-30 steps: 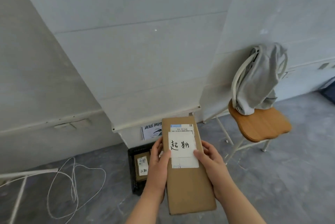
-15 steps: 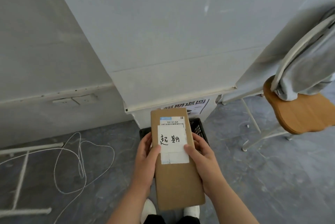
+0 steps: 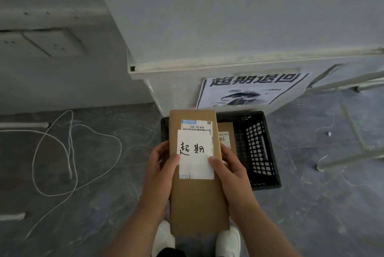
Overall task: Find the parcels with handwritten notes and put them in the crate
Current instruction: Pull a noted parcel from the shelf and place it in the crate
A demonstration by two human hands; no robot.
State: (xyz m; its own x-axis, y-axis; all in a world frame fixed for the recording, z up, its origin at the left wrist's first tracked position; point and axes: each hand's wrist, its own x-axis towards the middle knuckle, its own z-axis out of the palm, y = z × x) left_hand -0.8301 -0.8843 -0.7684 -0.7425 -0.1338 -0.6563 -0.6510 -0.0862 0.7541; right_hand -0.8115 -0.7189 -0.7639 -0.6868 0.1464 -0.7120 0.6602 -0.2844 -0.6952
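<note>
I hold a long brown cardboard parcel (image 3: 197,198) flat in both hands, above the floor and the near left part of the black plastic crate (image 3: 257,150). A white handwritten note (image 3: 194,149) is stuck over its printed label. My left hand (image 3: 161,165) grips the parcel's left edge, thumb on the note. My right hand (image 3: 230,170) grips the right edge the same way. Inside the crate lies another brown parcel (image 3: 225,130), mostly hidden behind the held one.
The crate stands on the grey floor against a white cabinet base carrying a printed poster (image 3: 249,90). A white cable (image 3: 68,148) loops on the floor at left. White chair legs (image 3: 353,132) stand at right. My white shoes (image 3: 227,240) show below the parcel.
The view has tilted down and closed in on the crate. The parcel stays gripped in both hands and now hangs over the crate's left part; the wooden chair seat has left the view.
</note>
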